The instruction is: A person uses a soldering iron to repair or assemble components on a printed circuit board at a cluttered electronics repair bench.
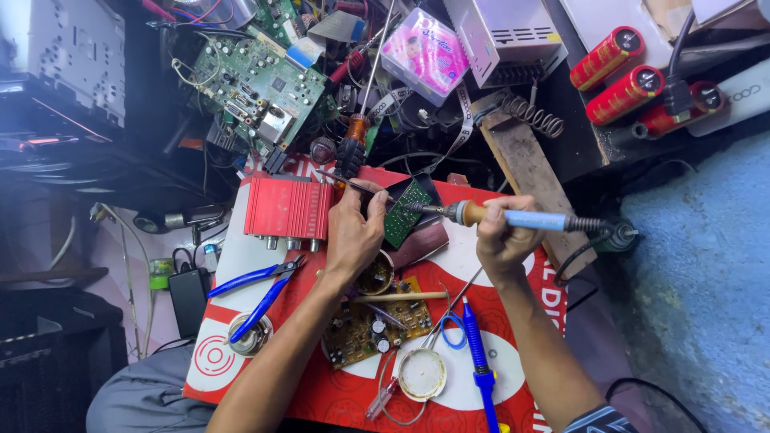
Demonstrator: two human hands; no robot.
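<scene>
Left hand (353, 232) pinches tweezers (346, 183) at a small green board (407, 212) while right hand (501, 234) grips the soldering iron (513, 218); a slip risks burning fingers (370, 210).

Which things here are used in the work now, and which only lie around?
In use:
left hand with tweezers
small green board
right hand with soldering iron

Lying about:
blue pliers
red metal case
brown circuit board
red capacitors
</scene>
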